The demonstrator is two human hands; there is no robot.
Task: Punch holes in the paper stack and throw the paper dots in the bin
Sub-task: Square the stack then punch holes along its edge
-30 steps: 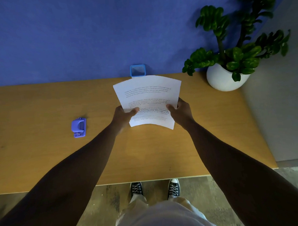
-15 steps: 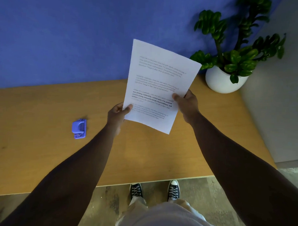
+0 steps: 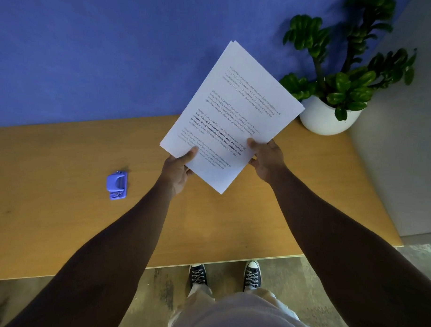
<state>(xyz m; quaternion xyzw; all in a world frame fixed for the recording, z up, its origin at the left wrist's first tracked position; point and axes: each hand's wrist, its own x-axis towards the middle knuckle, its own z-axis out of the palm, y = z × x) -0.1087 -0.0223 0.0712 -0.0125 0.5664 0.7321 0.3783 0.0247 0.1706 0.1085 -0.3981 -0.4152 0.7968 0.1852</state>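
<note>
A white paper stack [image 3: 234,109] with printed text is held up above the wooden table [image 3: 65,229], tilted with its top corner leaning to the right. My left hand [image 3: 177,170] grips its lower left edge, thumb on the top sheet. My right hand [image 3: 267,160] grips the lower right edge, thumb on top too. A small blue hole punch [image 3: 116,184] lies on the table to the left, well apart from both hands. The small blue bin at the back of the table is hidden behind the raised paper.
A potted green plant in a white pot [image 3: 326,119] stands at the table's back right corner, close to the paper's right edge. A blue wall [image 3: 96,57] backs the table. The table's front edge runs just above my shoes.
The paper stack has been lifted off the table and turned clockwise, so it now stands raised and tilted to the right. It now covers the blue bin. The hole punch has not moved.
</note>
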